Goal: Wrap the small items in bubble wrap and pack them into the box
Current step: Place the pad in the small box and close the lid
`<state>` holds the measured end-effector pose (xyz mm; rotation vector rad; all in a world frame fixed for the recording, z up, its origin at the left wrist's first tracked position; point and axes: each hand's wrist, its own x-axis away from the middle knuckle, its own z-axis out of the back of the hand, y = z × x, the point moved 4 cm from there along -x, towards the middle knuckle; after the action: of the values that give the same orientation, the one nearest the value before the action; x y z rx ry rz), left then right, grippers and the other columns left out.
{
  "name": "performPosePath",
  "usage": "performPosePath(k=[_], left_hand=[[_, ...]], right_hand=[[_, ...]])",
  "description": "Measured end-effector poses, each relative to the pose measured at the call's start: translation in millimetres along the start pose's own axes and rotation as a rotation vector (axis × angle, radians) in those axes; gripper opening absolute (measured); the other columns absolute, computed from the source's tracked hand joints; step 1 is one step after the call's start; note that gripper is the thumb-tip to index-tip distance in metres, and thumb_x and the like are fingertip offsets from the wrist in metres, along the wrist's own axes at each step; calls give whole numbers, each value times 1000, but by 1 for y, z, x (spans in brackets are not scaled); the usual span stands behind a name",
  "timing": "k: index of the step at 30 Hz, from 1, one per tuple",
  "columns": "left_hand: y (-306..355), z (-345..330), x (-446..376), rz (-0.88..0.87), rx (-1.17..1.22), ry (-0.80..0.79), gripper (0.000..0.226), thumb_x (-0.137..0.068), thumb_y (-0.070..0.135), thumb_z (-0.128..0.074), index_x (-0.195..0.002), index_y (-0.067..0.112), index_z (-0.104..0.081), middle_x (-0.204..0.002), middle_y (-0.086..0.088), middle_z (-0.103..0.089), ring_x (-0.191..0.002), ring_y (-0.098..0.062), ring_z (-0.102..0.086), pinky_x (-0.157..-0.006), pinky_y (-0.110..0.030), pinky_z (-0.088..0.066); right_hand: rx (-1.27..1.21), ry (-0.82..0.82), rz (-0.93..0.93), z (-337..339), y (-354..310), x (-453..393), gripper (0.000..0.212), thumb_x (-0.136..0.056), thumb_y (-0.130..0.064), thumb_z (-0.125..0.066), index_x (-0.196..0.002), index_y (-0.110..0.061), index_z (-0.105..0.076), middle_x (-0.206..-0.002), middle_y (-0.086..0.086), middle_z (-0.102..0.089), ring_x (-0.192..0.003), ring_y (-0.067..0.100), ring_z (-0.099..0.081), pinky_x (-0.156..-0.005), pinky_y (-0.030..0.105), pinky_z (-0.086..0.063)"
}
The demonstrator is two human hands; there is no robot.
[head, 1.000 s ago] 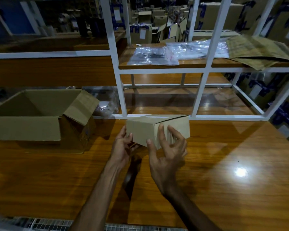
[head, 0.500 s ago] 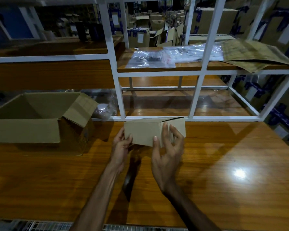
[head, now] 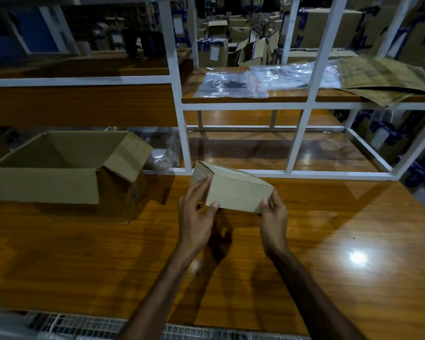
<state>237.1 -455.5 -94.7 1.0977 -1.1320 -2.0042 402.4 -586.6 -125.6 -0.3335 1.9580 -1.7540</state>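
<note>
The small cardboard box (head: 233,190) has been turned in the hands since a second ago: the right hand (head: 274,214), which was spread across its near face, now grips the right end, and the left hand (head: 195,209) pinches the left end with the thumb under the lower edge and the fingers up the side. Each hand is closed on the box, one at either end. It is held just above the wooden table (head: 329,241), tilted so the left end sits higher. My reading is that this is still inspection or orientation of the item; no bubble wrap is on it yet, so wrapping has not begun. The box is plain brown, closed, with a flap seam along its top. The large open carton (head: 44,185) stands well to the left on the table, and clear plastic sheets (head: 255,82) lie on the shelf behind
</note>
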Motion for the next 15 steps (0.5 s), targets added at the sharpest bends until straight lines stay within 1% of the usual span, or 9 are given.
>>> performPosePath(k=[2, 4, 6, 7, 9, 11, 12, 14, 15], left_hand=[[-3, -3, 5, -28, -92, -20, 66, -92, 35, -66, -151, 54, -44, -152, 18, -46, -132, -10, -38, -101, -37, -45], [-2, -6, 11, -45, -137, -23, 67, -92, 30, -69, -151, 51, -44, -150, 16, -47, -125, -6, -36, -94, -26, -39], [-8, -10, 14, -39, -159, -19, 69, -93, 21, -73, -152, 46, -47, -150, 14, -48, -124, -7, -36, -93, -22, -36], [-14, -12, 14, -23, -155, -20, 69, -92, 19, -74, -152, 43, -49, -151, 13, -48, -126, -9, -37, -95, -23, -37], [-30, -13, 10, 16, -95, -16, 68, -90, 18, -72, -151, 41, -51, -152, 15, -49, -134, -11, -40, -104, -32, -42], [-44, -11, 6, 48, 7, 2, 67, -89, 11, -70, -148, 38, -55, -151, 18, -50, -143, -10, -43, -111, -40, -47], [-49, -9, 4, 75, 56, 10, 66, -89, 4, -70, -146, 35, -57, -150, 17, -52, -143, -9, -44, -112, -39, -49], [-58, -8, 0, 129, 119, 15, 65, -88, -8, -68, -139, 31, -61, -148, 11, -56, -141, -9, -47, -109, -24, -50], [-62, -9, -2, 145, 144, 16, 63, -87, -10, -67, -135, 29, -63, -146, 6, -59, -139, -10, -51, -103, -17, -51]], right_hand=[[-24, -40, -61, 1, 10, -6, 39, -109, -14, -47, -144, -30, -56, -132, -8, -68, -126, 11, -63, -103, 52, -56], [-74, -68, -104, 0, 21, -11, 39, -107, -10, -51, -141, -29, -58, -133, -5, -69, -128, 15, -63, -102, 55, -56], [-93, -59, -146, -3, 31, -15, 41, -105, -6, -54, -138, -29, -60, -133, -5, -69, -128, 16, -63, -101, 57, -56], [-89, -40, -165, -4, 36, -15, 42, -104, -6, -54, -137, -31, -60, -132, -6, -69, -127, 15, -64, -100, 57, -57], [-81, -14, -191, -7, 45, -16, 44, -103, -5, -55, -135, -34, -59, -131, -7, -69, -125, 14, -64, -99, 54, -58], [-78, 0, -212, -12, 52, -15, 46, -102, -5, -57, -141, -29, -55, -132, -6, -68, -124, 14, -64, -100, 52, -58], [-68, 12, -228, -14, 56, -14, 48, -101, -5, -60, -144, -25, -51, -132, -5, -67, -124, 14, -64, -100, 52, -58], [-47, 38, -255, -19, 62, -13, 51, -98, -4, -64, -143, -21, -47, -130, -6, -64, -124, 16, -63, -99, 48, -58], [-35, 52, -262, -21, 64, -12, 50, -97, -2, -64, -139, -22, -46, -128, -7, -63, -122, 15, -63, -97, 42, -59]])
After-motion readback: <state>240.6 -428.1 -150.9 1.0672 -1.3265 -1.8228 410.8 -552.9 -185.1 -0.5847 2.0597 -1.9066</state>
